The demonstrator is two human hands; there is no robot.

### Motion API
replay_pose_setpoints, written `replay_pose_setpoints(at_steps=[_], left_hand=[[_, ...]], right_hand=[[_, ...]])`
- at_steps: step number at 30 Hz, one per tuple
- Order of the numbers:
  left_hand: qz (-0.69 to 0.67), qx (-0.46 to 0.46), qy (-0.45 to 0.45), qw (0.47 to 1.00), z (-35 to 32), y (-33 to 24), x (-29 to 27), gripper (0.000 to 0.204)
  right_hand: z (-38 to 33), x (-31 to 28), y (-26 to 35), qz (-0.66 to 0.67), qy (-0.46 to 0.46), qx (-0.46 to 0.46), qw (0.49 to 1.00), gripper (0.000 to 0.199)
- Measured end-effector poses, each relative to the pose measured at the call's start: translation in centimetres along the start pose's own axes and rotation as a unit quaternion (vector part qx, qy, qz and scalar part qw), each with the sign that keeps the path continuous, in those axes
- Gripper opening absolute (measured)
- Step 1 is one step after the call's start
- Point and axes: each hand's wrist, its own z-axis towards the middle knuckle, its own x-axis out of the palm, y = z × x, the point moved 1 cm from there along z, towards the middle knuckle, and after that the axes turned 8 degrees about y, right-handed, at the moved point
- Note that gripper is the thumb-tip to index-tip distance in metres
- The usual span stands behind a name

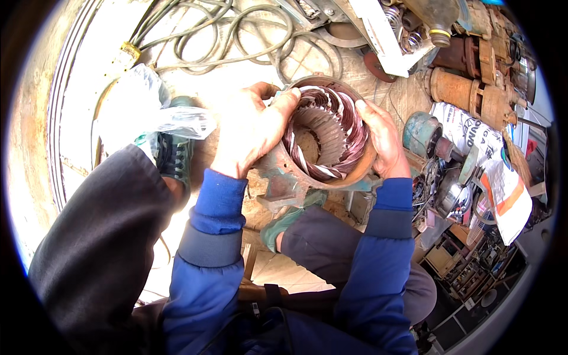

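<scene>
— Workshop floor (248, 71), pale and dusty: what lies on it?

— Item one: motor stator (325, 133), round rusty housing with copper windings inside, held at the middle of the floor above the person's knees. Item two: grey cables (236, 35), coiled toward the far edge. Item three: clear plastic bag (142, 106), near the left edge beside a dark shoe (173, 157). Item four: old motors and scrap (473, 89), piled along the right edge.

— And the hands?

— Left hand (248, 127): closed over the stator's left rim, fingertips on the windings. Right hand (384, 139): wrapped around the right rim, thumb on top.
</scene>
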Motion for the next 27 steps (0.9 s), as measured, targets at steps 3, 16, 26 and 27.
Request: replay_pose_setpoints(at_steps=[3,16,26,27], left_hand=[[0.024,0.007,-0.014,1.0,-0.2,-0.6,0.2,0.04],[-0.205,0.007,0.034,0.978,-0.2,1.3,-1.7,0.033],[-0.278,-0.004,0.091,0.956,-1.7,2.0,-3.6,0.029],[-0.292,-0.007,0.083,0.953,-1.9,2.4,-3.8,0.029]], right_hand=[[-0.2,-0.1,0.5,-0.015,-0.017,-0.002,1.0,0.04],[0.5,3.5,1.6,-0.043,-0.044,0.007,0.998,0.034],[0.8,5.4,0.4,-0.137,-0.034,-0.073,0.987,0.03],[1.0,6.1,-0.4,-0.142,-0.062,-0.105,0.982,0.031]])
